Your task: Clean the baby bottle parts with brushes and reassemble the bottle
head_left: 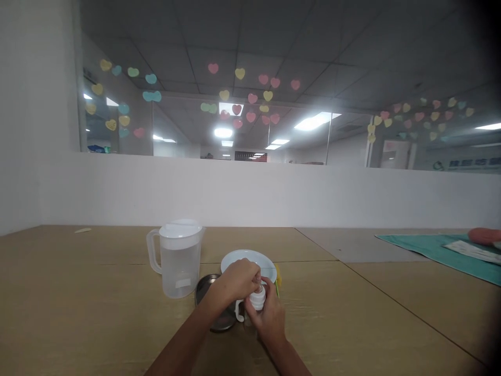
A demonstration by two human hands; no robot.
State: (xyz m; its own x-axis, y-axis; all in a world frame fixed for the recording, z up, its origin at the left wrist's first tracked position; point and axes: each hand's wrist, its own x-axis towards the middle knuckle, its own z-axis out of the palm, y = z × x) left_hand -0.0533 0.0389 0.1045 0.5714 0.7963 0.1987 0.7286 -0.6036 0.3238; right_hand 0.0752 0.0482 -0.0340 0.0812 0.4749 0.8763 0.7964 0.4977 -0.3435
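Observation:
My two hands meet over a small white bottle with side handles [256, 300], low in the middle of the wooden table. My left hand [235, 282] is closed over the bottle's top, fingers curled round its cap or nipple. My right hand [270, 316] wraps the bottle's body from the right. Much of the bottle is hidden by my fingers. Just behind my hands stands a white plate or bowl [242, 259]. Under my left forearm lies a round metal dish [211, 305].
A translucent plastic jug of water with a lid and handle [178, 258] stands left of the plate. Something yellow [278, 275] peeks out right of the plate. A teal mat [442, 250] with a red object [485, 236] lies far right. A low white wall backs the table.

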